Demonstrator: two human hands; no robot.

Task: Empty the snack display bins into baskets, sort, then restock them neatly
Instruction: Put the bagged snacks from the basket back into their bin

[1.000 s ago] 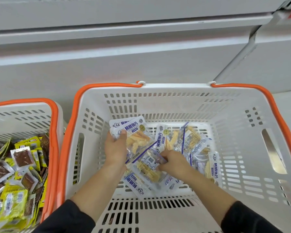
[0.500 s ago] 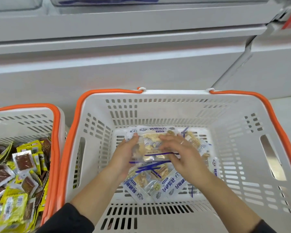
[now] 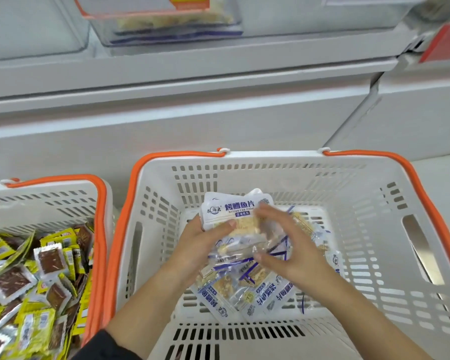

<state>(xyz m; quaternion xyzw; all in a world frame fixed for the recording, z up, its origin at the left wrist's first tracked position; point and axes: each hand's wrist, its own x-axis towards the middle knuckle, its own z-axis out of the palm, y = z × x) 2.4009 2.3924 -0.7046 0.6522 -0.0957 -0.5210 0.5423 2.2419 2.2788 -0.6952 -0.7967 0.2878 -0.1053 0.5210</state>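
The left hand is gripping a small stack of white-and-blue fish snack packets, its thumb lying across the front of the top packet and its fingers curling behind the stack's left edge. The stack is being held above the floor of the white basket, nearer the basket's far wall than its near wall. The right hand is reaching in from the right, its fingers spread and slightly bent, the fingertips touching the right side of the held stack and the thumb lying under it near the lower packets; the hand is blurred, so I cannot tell whether it is pinching anything. More loose packets of the same snack are lying jumbled on the basket floor, toward its near edge and under both wrists. The basket's orange handle is lying along its rim. To the left, just beside it, a second basket is sitting filled with yellow and brown snack packets. Beyond both baskets, a clear display bin is resting on the white shelf.
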